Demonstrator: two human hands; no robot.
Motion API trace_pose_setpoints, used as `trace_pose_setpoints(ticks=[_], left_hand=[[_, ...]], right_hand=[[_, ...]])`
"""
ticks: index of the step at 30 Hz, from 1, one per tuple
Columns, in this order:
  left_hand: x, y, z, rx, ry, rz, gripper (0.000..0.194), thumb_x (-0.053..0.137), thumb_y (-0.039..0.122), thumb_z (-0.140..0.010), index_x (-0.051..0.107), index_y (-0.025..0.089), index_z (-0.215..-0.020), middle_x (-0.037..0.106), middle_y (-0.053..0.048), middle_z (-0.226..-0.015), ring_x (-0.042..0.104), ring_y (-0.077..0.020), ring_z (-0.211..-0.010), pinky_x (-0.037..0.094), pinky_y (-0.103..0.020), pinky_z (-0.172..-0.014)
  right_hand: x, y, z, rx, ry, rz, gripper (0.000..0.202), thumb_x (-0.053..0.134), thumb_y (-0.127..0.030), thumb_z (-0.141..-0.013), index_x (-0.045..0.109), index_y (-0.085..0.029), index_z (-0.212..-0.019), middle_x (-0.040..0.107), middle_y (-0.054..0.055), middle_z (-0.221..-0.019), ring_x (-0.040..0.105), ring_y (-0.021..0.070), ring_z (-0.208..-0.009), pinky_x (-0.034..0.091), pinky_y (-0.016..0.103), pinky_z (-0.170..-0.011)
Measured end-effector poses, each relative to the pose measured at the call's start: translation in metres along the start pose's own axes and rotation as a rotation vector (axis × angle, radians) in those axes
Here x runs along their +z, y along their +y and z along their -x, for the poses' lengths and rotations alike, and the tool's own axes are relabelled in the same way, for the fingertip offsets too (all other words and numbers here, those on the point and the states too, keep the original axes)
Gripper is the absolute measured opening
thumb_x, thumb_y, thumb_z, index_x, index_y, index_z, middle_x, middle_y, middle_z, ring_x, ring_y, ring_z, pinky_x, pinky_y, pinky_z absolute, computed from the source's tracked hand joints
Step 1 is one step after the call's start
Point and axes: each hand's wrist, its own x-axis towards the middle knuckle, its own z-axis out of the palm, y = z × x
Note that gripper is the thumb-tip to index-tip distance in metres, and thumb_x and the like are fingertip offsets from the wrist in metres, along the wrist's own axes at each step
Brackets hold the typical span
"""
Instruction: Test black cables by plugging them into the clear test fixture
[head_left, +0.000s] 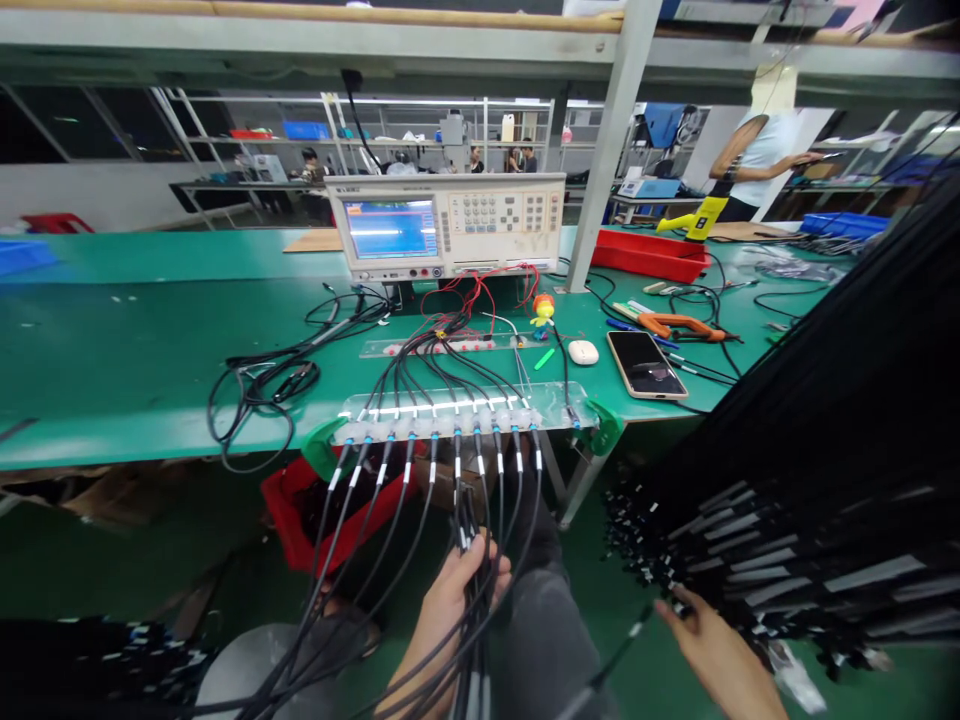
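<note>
My left hand (471, 575) is closed around a bunch of black cables (466, 522) below the table edge. My right hand (709, 640) is at the lower right, its fingers bent round a dark cable end beside a thick hanging bundle of black cables (735, 540) with white labels. A black cable (626, 645) with a white label runs down from near its fingertips, blurred. In front of me, a clear plastic fixture (442, 408) sits along the table edge between green clamps (606, 428). Several labelled black cables plug into its front, and thinner leads leave its back.
A bench meter (450, 225) with a lit screen stands behind the fixture, red leads below it. Loose cables (274, 385) lie left; a phone (646, 365), earbud case (583, 352) and orange clamp (679, 325) lie right. A red bin (352, 520) is underneath. Other people are further back.
</note>
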Motion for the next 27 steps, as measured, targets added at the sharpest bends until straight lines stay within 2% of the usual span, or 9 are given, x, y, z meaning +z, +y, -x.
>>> trace_pose_setpoints(ticks=[4,5,8,10,15,18,21,24,27], left_hand=[[0.010,-0.012,0.003,0.022,-0.109,-0.017,0.010,0.071,0.014,-0.070,0.069,0.012,-0.079,0.070,-0.002,-0.061,0.071,-0.0183,-0.063,0.059,-0.027,-0.063],[0.012,-0.015,0.005,0.026,-0.127,-0.022,0.013,0.073,0.016,-0.070,0.069,0.013,-0.082,0.071,-0.003,-0.065,0.072,-0.0199,-0.068,0.060,-0.030,-0.068],[0.023,-0.021,0.010,0.066,-0.152,-0.091,0.022,0.074,0.025,-0.070,0.069,0.016,-0.089,0.075,-0.006,-0.079,0.072,-0.0233,-0.085,0.058,-0.034,-0.080],[0.031,-0.023,0.013,0.102,-0.129,-0.166,0.028,0.073,0.033,-0.071,0.067,0.018,-0.094,0.076,-0.007,-0.083,0.071,-0.0243,-0.094,0.056,-0.035,-0.084],[0.054,-0.021,0.019,0.213,-0.107,-0.212,0.026,0.069,0.033,-0.074,0.066,0.017,-0.094,0.077,-0.009,-0.092,0.067,-0.0236,-0.105,0.049,-0.032,-0.094],[0.062,-0.019,0.020,0.261,-0.136,-0.205,0.024,0.070,0.032,-0.073,0.067,0.017,-0.091,0.077,-0.009,-0.096,0.067,-0.0229,-0.104,0.048,-0.031,-0.094],[0.063,-0.017,0.015,0.199,-0.174,-0.124,0.024,0.073,0.028,-0.070,0.067,0.016,-0.089,0.077,-0.007,-0.087,0.071,-0.0216,-0.087,0.054,-0.031,-0.081],[0.062,-0.011,0.007,0.131,-0.192,-0.014,0.019,0.071,0.022,-0.072,0.065,0.016,-0.088,0.073,-0.003,-0.076,0.069,-0.0165,-0.068,0.055,-0.027,-0.065],[0.059,-0.001,-0.001,0.112,-0.179,0.049,0.010,0.067,0.020,-0.076,0.061,0.016,-0.083,0.063,0.003,-0.067,0.059,-0.0086,-0.053,0.052,-0.021,-0.054]], right_hand=[[0.023,-0.030,0.036,-0.150,-0.079,0.015,0.036,0.068,-0.054,-0.066,0.069,-0.030,-0.092,0.058,-0.002,-0.056,0.055,0.0231,-0.052,0.038,0.033,-0.055],[0.032,-0.044,0.048,-0.190,-0.165,-0.036,0.035,0.066,-0.054,-0.070,0.069,-0.029,-0.094,0.062,0.000,-0.062,0.056,0.0223,-0.056,0.039,0.032,-0.056],[0.062,-0.086,0.080,-0.311,-0.480,-0.144,0.034,0.055,-0.052,-0.083,0.067,-0.022,-0.074,0.063,0.003,-0.068,0.057,0.0206,-0.066,0.041,0.029,-0.062],[0.078,-0.106,0.093,-0.318,-0.567,-0.206,0.038,0.049,-0.052,-0.087,0.066,-0.020,-0.075,0.063,0.003,-0.069,0.056,0.0185,-0.064,0.040,0.028,-0.061],[0.096,-0.130,0.093,-0.303,-0.506,-0.342,0.040,0.055,-0.057,-0.083,0.060,-0.019,-0.072,0.053,0.000,-0.064,0.047,0.0145,-0.061,0.035,0.025,-0.057],[0.094,-0.138,0.087,-0.159,-0.626,-0.548,0.045,0.062,-0.063,-0.073,0.056,-0.019,-0.071,0.047,-0.003,-0.060,0.044,0.0127,-0.056,0.035,0.023,-0.052],[0.088,-0.143,0.085,-0.034,-0.707,-0.744,0.042,0.065,-0.060,-0.074,0.054,-0.019,-0.075,0.051,-0.001,-0.069,0.048,0.0128,-0.062,0.039,0.022,-0.055],[0.081,-0.148,0.082,-0.044,-0.627,-0.823,0.037,0.065,-0.054,-0.077,0.056,-0.019,-0.074,0.051,-0.001,-0.071,0.046,0.0109,-0.062,0.039,0.020,-0.057],[0.072,-0.155,0.070,-0.103,-0.430,-0.880,0.036,0.069,-0.052,-0.075,0.057,-0.018,-0.071,0.050,-0.002,-0.070,0.039,0.0088,-0.058,0.037,0.019,-0.055]])
